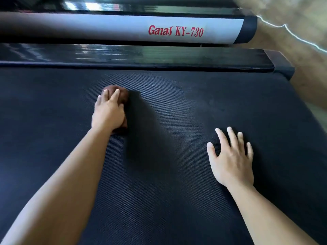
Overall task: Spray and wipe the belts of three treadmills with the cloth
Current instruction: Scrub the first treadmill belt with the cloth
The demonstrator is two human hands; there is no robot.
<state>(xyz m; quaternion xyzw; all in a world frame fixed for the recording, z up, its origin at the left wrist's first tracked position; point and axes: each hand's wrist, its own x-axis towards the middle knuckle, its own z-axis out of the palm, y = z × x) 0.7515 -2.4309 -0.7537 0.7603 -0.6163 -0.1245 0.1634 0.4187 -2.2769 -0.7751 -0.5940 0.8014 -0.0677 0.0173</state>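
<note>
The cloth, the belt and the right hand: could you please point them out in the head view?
cloth [123, 95], head view, its brown far end.
belt [177, 121], head view, bare textured surface between the arms.
right hand [231, 161], head view, back of the hand.

Brown floor [309, 76], white cable [284, 25] across it.

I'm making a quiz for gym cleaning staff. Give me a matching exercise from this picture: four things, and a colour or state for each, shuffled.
1 cloth
2 right hand
3 lettering
4 belt

A red
B dark, textured
C brown, under left hand
D flat, fingers spread

Pairs: 1-C, 2-D, 3-A, 4-B
</note>
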